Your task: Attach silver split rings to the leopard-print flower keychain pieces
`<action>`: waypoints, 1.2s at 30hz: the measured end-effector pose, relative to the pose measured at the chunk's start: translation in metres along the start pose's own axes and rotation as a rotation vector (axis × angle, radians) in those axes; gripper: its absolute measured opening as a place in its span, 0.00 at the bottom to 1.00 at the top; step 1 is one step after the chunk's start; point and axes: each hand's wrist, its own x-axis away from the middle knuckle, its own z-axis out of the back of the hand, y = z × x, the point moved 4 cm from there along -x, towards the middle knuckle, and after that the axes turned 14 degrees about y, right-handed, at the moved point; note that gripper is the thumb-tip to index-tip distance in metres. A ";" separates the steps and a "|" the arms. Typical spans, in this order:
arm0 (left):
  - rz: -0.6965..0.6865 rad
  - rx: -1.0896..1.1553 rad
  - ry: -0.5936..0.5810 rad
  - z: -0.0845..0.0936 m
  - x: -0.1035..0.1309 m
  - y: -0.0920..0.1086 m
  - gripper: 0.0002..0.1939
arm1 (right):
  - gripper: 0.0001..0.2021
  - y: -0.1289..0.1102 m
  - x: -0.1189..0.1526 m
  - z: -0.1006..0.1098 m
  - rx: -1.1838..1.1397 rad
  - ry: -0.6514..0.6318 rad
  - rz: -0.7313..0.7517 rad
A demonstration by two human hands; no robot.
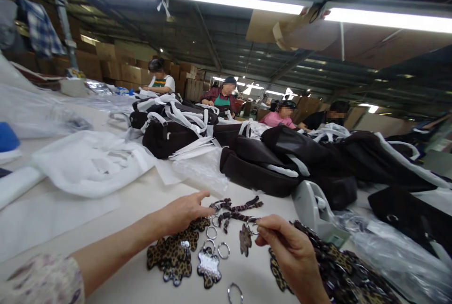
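Observation:
My right hand (287, 245) pinches a metal key ring (253, 227) between thumb and fingers. From it hangs a small brown bear-shaped charm (245, 240), and a twisted patterned cord (240, 217) runs off to its left. My left hand (187, 212) has its fingers apart beside the knotted end of another cord (247, 206); its fingertips come close to that cord, and I cannot tell whether they touch. Below the left hand lie leopard-print bear-shaped charms (173, 257) in a pile. A shiny silver-faced charm (208, 266) and several loose rings (223, 250) lie between my hands.
Black bags (261, 167) with white-wrapped straps are heaped across the table's far side. A grey tape dispenser (312, 205) stands beyond my right hand, near a pile of finished-looking charms (346, 271) and clear plastic (399, 242). White foam wrapping (95, 162) lies left. Several people work behind.

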 end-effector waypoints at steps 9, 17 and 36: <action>-0.220 0.003 -0.025 -0.006 -0.021 0.003 0.09 | 0.07 0.003 0.004 -0.013 -0.035 -0.071 -0.075; 0.221 0.530 0.111 -0.001 -0.014 0.041 0.15 | 0.07 0.002 0.011 -0.029 -0.247 -0.129 -0.336; 0.174 0.467 -0.025 -0.014 -0.005 0.049 0.11 | 0.17 0.008 0.015 -0.049 -0.371 -0.196 -0.620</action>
